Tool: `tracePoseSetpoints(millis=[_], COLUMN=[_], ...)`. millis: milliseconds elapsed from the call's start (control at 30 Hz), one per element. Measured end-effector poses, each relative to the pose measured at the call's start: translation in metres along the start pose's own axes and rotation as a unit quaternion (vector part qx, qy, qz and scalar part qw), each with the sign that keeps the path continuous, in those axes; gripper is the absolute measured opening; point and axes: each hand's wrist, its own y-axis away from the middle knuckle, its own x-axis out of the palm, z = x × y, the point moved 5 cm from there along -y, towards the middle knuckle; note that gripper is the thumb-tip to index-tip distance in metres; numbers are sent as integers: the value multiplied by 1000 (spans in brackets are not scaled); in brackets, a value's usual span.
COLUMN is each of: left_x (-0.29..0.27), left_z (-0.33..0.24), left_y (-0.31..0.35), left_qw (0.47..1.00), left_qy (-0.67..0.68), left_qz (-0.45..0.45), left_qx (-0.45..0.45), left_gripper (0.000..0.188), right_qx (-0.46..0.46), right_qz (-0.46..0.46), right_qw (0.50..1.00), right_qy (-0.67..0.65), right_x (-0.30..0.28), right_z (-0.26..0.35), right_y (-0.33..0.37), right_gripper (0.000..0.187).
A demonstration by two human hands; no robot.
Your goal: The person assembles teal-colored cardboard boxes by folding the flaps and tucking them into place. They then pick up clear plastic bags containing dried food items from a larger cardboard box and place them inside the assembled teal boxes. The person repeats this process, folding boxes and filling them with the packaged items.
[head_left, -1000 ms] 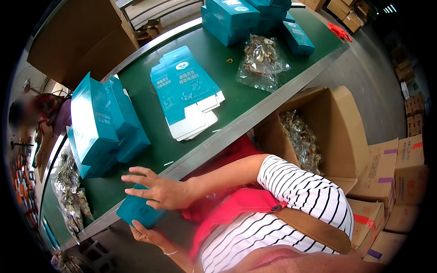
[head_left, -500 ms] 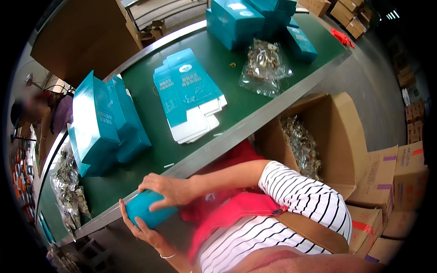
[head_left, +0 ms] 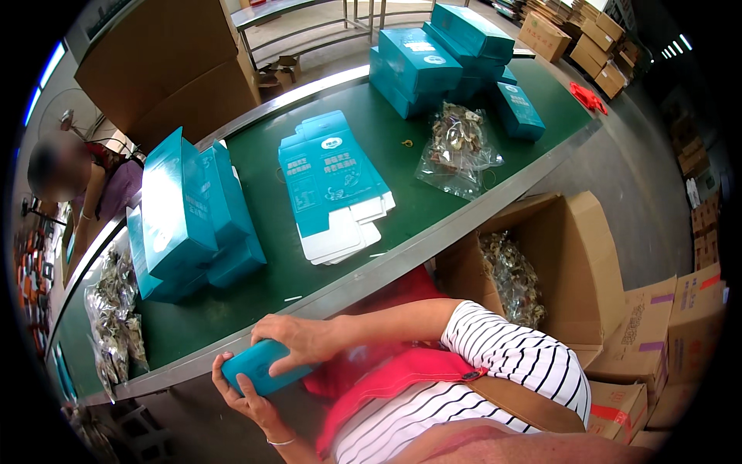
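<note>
A teal carton [head_left: 259,370] is between my hands, in front of the table's near edge. My left hand [head_left: 249,398] holds it from the near side and the left end, fingers wrapped round it. My right hand [head_left: 297,340] lies over its far edge, with the thumb across its face. Beyond them, a stack of flattened teal cartons [head_left: 332,174] with white flaps lies on the green table [head_left: 267,301]. Left of that, folded teal boxes [head_left: 182,209] stand in a group. A clear bag of dried pieces [head_left: 456,143] rests to the right.
More teal boxes [head_left: 421,66] are piled at the far right of the table. Filled clear bags [head_left: 116,317] lie at its left end. An open cardboard box [head_left: 572,263] with more bags stands at my right, beside closed cartons [head_left: 638,325]. Another person [head_left: 77,170] is at far left.
The view has shifted, so the table's things sit lower in the picture. The teal carton has turned a little in my hands, and both hands still grip it.
</note>
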Motion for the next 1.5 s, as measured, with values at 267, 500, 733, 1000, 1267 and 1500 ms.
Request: tracePoseSetpoints(millis=[267,500,733,1000,1267,1500], left_x=[0,2,11,11,9,11], left_z=[0,12,-3,1,6,3], left_y=[-2,-2,-3,-8,-10,-12], left_qw=[1000,999,999,997,994,993], left_qy=[2,34,22,38,58,36], left_qz=[-6,11,17,26,6,19], left_qx=[10,-28,-18,-58,-97,-110], left_gripper=[35,34,34,34,27,25], right_qx=[-67,-68,-62,-4,-19,23], right_qz=[-97,-187,-172,-168,-217,-199], right_qw=[992,980,982,986,976,979], right_qy=[39,17,38,12,26,30], right_x=[-5,-11,-9,-10,-12,-13], right_z=[6,8,1,-3,-4,-8], right_y=[4,14,15,19,24,26], right_gripper=[29,18,17,21,19,17])
